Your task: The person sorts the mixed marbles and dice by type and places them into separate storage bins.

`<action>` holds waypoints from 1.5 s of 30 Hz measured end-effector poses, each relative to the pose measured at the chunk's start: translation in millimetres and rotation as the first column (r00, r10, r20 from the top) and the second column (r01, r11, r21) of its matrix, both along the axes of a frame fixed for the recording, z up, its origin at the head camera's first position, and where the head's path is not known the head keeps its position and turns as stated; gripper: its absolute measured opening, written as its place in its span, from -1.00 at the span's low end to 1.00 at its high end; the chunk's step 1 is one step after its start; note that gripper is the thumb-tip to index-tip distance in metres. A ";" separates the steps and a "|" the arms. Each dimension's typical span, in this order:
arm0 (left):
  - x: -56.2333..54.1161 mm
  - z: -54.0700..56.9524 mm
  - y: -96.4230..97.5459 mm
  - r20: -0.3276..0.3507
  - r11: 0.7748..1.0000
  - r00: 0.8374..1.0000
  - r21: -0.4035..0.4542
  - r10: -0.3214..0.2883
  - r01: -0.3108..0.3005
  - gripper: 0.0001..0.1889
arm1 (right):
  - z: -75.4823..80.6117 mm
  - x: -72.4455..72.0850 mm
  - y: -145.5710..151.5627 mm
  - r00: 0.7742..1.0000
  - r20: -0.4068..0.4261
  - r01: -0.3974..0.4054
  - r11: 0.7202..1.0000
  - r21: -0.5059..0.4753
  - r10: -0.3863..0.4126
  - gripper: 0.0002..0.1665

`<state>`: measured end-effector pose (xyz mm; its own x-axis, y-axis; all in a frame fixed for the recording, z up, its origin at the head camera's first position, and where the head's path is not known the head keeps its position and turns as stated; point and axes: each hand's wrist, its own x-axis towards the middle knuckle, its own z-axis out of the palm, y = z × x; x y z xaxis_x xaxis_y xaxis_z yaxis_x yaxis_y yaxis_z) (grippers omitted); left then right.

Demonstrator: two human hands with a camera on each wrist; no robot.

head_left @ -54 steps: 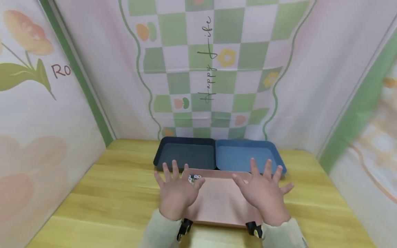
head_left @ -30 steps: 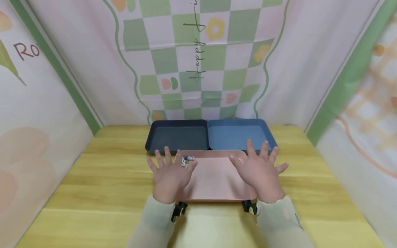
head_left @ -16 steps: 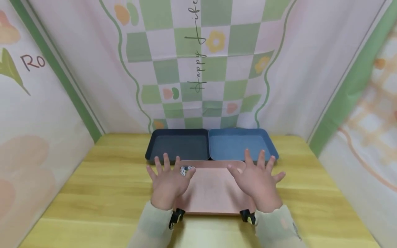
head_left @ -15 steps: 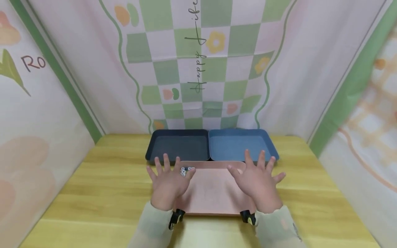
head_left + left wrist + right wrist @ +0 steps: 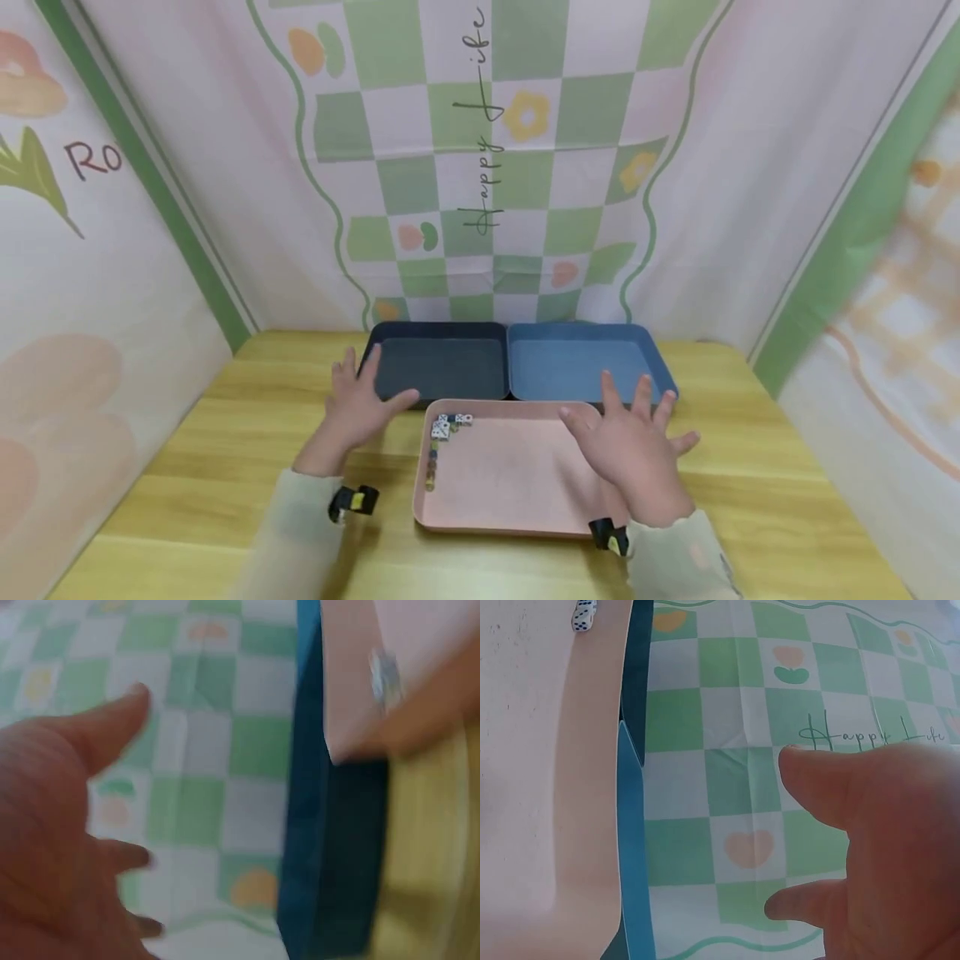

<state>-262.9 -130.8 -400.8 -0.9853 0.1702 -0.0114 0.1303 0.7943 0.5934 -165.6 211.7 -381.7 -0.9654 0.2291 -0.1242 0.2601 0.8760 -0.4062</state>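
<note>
My left hand [image 5: 358, 410] hovers left of the pink tray [image 5: 517, 475], fingers spread and nothing held. Over the tray's right side, my right hand [image 5: 633, 450] is held with its fingers apart, also holding nothing. Several white dice [image 5: 441, 430] with dark spots cluster in the tray's far left corner. Below them, along the left wall, lies a row of small round beads [image 5: 432, 467] in mixed dark and yellowish colours, too small to make out well. In the right wrist view, a spotted die [image 5: 583, 619] shows at the top, beyond the thumb. The left wrist view is blurred.
Behind the pink tray stand a dark navy tray [image 5: 442, 367] on the left and a blue tray [image 5: 585, 362] on the right, side by side. All sit on a yellow wood-grain table [image 5: 247, 433]. A checked cloth [image 5: 495, 167] hangs behind.
My left hand has swung left, away from the pink tray, uncovering the dice and the bead row. My right hand stays over the tray's right side. The head view has tilted slightly.
</note>
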 end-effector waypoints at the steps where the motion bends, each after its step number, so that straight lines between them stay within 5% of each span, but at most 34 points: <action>1: -6.9 -3.8 -9.6 0.008 0.998 1.000 0.065 0.004 -0.005 0.15 | 0.4 0.4 0.6 1.000 0.000 0.000 1.000 -0.005 0.000 0.31; 6: -33.0 -28.4 -49.1 0.160 0.944 0.987 0.326 -0.009 -0.044 0.14 | 2.4 2.2 1.9 1.000 0.001 0.001 1.000 -0.030 -0.001 0.31; 12: -41.0 -46.5 -72.2 0.265 0.929 0.964 0.364 -0.031 -0.070 -0.04 | 5.3 4.6 2.6 1.000 0.001 -0.004 0.999 -0.032 0.004 0.32; 22: -48.9 -58.9 -77.5 0.187 0.958 0.982 0.278 0.026 -0.078 -0.24 | 6.7 7.2 3.1 1.000 0.008 -0.010 0.999 -0.031 0.010 0.32; 28: -54.1 -65.7 -77.1 0.169 0.953 0.985 0.287 0.043 -0.091 -0.30 | 4.5 8.5 6.8 1.000 0.017 -0.009 0.999 -0.037 0.010 0.31; 45: -56.6 -65.1 -86.6 0.165 0.974 0.983 0.222 -0.082 0.044 -0.31 | -4.3 6.7 7.6 1.000 0.024 0.002 0.999 -0.035 -0.002 0.33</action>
<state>-319.5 -217.4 -465.9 -0.9589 0.2491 -0.1358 0.0570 0.6380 0.7679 -158.9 219.2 -386.0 -0.9615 0.2262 -0.1557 0.2722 0.8608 -0.4300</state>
